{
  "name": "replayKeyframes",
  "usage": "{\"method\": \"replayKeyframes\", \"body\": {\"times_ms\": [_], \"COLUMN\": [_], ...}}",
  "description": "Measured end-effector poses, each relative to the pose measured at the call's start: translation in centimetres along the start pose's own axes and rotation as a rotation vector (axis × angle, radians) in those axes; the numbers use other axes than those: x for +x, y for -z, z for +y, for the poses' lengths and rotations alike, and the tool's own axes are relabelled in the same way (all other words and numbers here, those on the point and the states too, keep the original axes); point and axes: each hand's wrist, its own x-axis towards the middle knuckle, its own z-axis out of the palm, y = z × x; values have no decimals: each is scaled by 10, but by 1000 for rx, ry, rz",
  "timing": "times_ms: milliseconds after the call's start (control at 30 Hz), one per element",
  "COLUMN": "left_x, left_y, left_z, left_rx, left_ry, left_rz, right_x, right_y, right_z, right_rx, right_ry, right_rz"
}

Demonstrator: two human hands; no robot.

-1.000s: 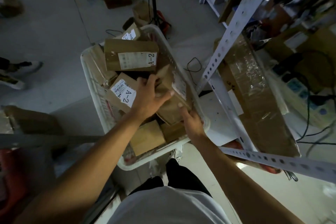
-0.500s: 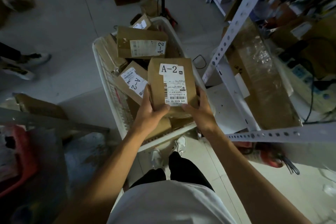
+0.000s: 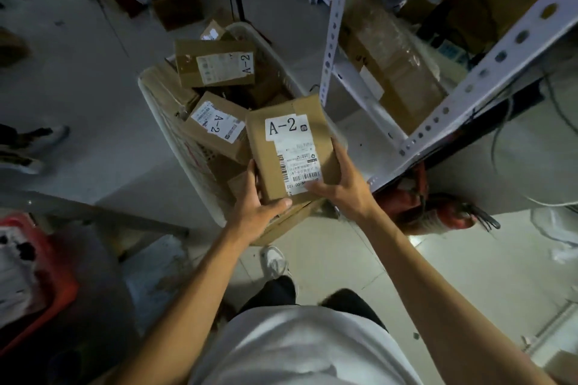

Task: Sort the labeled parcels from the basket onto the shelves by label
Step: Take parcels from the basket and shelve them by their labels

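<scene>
Brown cardboard parcel [image 3: 291, 147] marked A-2 is gripped by left hand [image 3: 255, 212] and right hand [image 3: 345, 186] above the white basket [image 3: 175, 134]. Pale tiled floor [image 3: 93, 97] spreads leftward; the perforated shelf upright [image 3: 331, 28] stands close on the right.

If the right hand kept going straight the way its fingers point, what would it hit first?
The right hand already grips the A-2 parcel, fingers pointing up-left across it. Past the parcel, the next thing in line is probably the other A-2 box in the basket, though depth is unclear.
</scene>
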Motion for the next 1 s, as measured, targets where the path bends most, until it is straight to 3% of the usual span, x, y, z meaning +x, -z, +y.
{"method": "replayKeyframes", "body": {"times_ms": [233,567,767,1000], "left_x": [-53,-126,-144,-171], "left_y": [-47,-157,-243,-340], "left_z": [-10,-27,-6,54], "left_rx": [49,134,187,317], "left_ry": [-3,-193,-231,-461], "left_rz": [-3,-208,-462,-840], "right_x": [-79,-231,-323,-411], "right_y": [18,67,90,132], "right_z": [24,85,111,107], "right_rx": [79,211,266,250], "right_ry": [3,-53,-86,-93], "right_rz": [81,309,594,1053]}}
